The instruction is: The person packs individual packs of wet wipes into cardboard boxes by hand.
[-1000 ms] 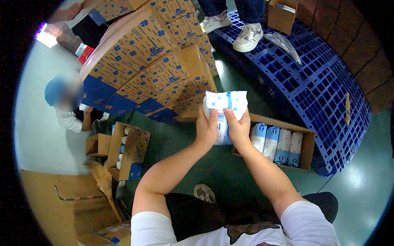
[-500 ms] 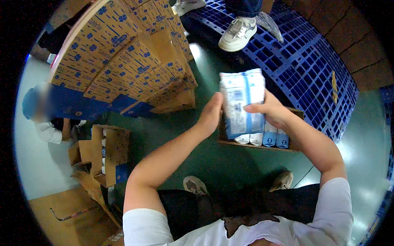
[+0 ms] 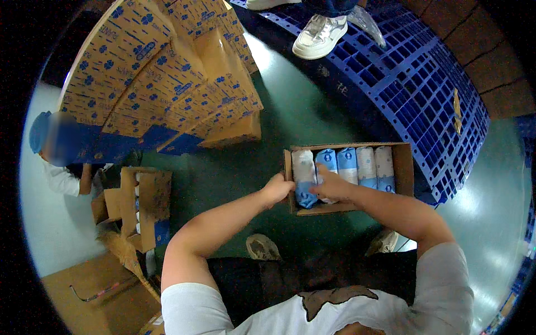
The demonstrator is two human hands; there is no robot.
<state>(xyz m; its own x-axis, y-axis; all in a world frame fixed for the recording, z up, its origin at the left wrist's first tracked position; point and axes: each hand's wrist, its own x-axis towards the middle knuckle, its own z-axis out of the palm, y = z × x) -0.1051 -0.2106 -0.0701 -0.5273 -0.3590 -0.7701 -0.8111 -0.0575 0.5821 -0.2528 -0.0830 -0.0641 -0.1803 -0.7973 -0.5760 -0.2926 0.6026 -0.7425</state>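
An open cardboard box (image 3: 403,167) stands on the floor before me, holding a row of soft white-and-blue packets on edge. At its left end is a white-and-blue packet (image 3: 305,173), standing a little higher than its neighbours. Against the right side of this packet is my right hand (image 3: 333,185), its fingers closed at the packet's edge and partly hidden between it and the neighbouring packets (image 3: 347,163). My left hand (image 3: 277,188) grips the box's left wall from outside, thumb at the upper rim and the other fingers mostly out of sight.
Tall stacked printed cartons (image 3: 162,72) rise at the left. Blue plastic pallets (image 3: 402,84) lie at the upper right, with another person's shoe (image 3: 319,38) at their edge. At far left, a person in a blue cap (image 3: 40,133) is beside another opened carton (image 3: 153,206).
The packet between my hands has gone down into the left end of the box. My left hand has moved down to the box wall; my right hand has followed the packet.
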